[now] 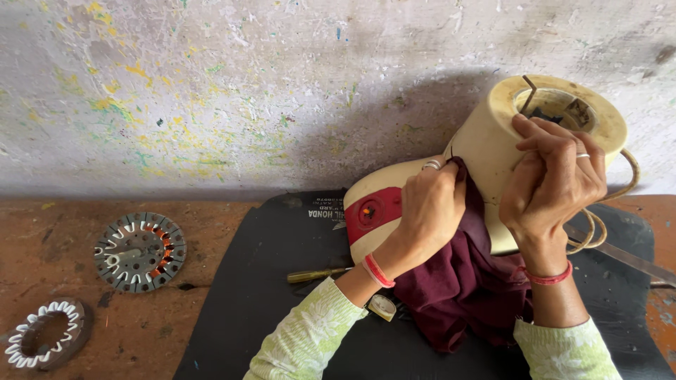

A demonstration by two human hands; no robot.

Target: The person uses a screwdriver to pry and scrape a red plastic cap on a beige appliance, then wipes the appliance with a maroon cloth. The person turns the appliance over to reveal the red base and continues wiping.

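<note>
Head view: a cream mixer base (486, 151) with a red panel lies tipped on its side on a black mat (282, 281), its open underside turned toward the wall (246, 91). The left hand (426, 211) presses a maroon cloth (458, 281) against the casing, fingers curled on the fabric. The right hand (556, 179) grips the rim, fingers closed over the edge. The base looks heavy, stiff and smooth, best held by that rim; the cloth is soft and limp. A screwdriver (317, 274) lies on the mat, and two stators (139, 251) rest on the tabletop (84, 331).
</note>
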